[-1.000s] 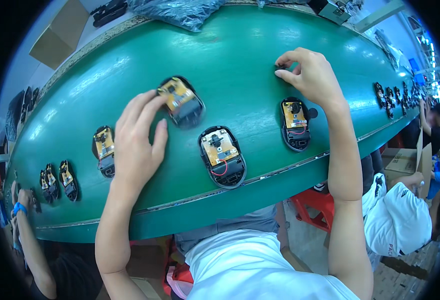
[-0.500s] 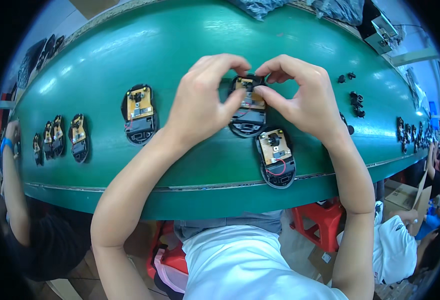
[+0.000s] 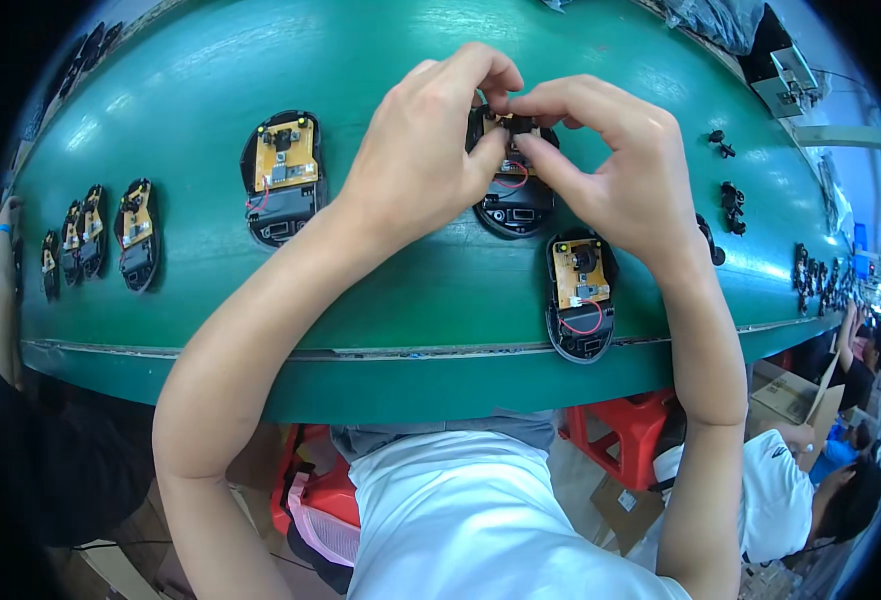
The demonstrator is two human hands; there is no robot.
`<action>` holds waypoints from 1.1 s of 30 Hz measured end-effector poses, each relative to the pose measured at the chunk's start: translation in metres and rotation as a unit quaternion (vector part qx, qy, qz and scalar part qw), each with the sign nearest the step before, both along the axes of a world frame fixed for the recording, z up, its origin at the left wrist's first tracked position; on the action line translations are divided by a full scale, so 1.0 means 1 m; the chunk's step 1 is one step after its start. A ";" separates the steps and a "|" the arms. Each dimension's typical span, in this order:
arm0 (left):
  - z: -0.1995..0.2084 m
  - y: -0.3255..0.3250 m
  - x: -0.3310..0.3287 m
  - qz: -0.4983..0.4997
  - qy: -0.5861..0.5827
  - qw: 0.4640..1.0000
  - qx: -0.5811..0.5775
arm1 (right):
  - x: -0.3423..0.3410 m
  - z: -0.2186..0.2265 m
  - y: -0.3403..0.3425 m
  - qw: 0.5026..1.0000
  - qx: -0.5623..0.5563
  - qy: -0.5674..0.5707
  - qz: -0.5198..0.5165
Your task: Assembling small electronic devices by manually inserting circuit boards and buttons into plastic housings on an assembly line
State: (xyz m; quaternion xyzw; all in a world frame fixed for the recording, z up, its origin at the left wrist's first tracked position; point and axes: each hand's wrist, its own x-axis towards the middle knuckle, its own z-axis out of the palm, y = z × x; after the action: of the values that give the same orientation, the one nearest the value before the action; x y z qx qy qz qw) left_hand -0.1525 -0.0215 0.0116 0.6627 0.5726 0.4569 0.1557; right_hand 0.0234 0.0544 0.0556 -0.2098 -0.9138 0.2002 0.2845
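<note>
1. Far left, a cluster of open mouse bases (image 3: 138,236) stands on the green bench (image 3: 410,308).
2. Nearer, another mouse base with a tan circuit board (image 3: 285,180) lies flat, apart from the hands.
3. The left hand (image 3: 422,145) curls over the far end of the central mouse base (image 3: 515,213), thumb and forefinger bent inward; whether they grip it I cannot tell.
4. That central base, the one being worked on, lies between the hands. The step in hand looks like seating a small black part (image 3: 522,125) on its board; the next move seems to call for lining it up and pressing evenly, clear of the red wire.
5. Below it, a mouse base with a looped wire (image 3: 580,300) waits near the bench edge.
6. The right hand (image 3: 625,160), close beside the left, pinches the part between thumb and forefinger.
7. Farther right lie loose black pieces (image 3: 732,207).
</note>
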 end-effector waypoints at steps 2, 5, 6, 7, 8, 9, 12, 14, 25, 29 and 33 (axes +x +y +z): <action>-0.001 0.001 0.001 0.005 0.006 1.000 0.018 | -0.003 -0.001 0.000 0.999 0.035 0.005 0.005; -0.003 0.002 0.000 -0.010 0.021 0.999 0.027 | 0.000 0.000 -0.002 0.999 0.029 -0.013 -0.003; -0.003 0.003 0.000 -0.008 0.019 0.999 0.026 | 0.001 0.000 -0.002 0.999 0.028 -0.015 -0.002; -0.002 0.004 0.000 -0.015 0.007 1.000 0.022 | 0.001 -0.001 -0.001 1.000 0.019 -0.021 -0.004; -0.002 0.004 0.000 -0.022 -0.006 1.000 0.018 | 0.001 -0.002 -0.001 1.000 0.011 -0.026 -0.006; -0.003 0.004 0.001 -0.022 -0.008 1.000 0.017 | 0.001 -0.003 -0.001 1.000 0.010 -0.028 -0.006; -0.004 0.004 0.004 -0.025 -0.053 0.998 0.033 | 0.000 -0.006 0.000 0.999 -0.015 -0.021 -0.022; -0.005 0.004 0.005 -0.032 -0.059 0.997 0.040 | 0.002 -0.011 0.004 1.000 0.024 0.010 -0.008; 0.001 0.003 0.003 -0.051 -0.044 0.998 0.001 | 0.007 0.002 0.003 0.998 -0.016 -0.049 -0.023; 0.019 -0.003 0.007 -0.052 -0.016 0.998 -0.020 | 0.009 0.008 0.006 0.998 0.028 -0.049 0.005; 0.022 -0.004 0.005 -0.066 -0.046 0.996 -0.041 | 0.004 0.019 0.001 0.998 -0.055 -0.033 0.001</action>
State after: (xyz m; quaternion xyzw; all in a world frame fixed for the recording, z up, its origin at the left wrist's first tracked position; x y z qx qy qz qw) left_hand -0.1477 -0.0257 0.0338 0.6702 0.5380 0.4519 0.2389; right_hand 0.0278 0.0550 0.0743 -0.2310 -0.9105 0.2435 0.2417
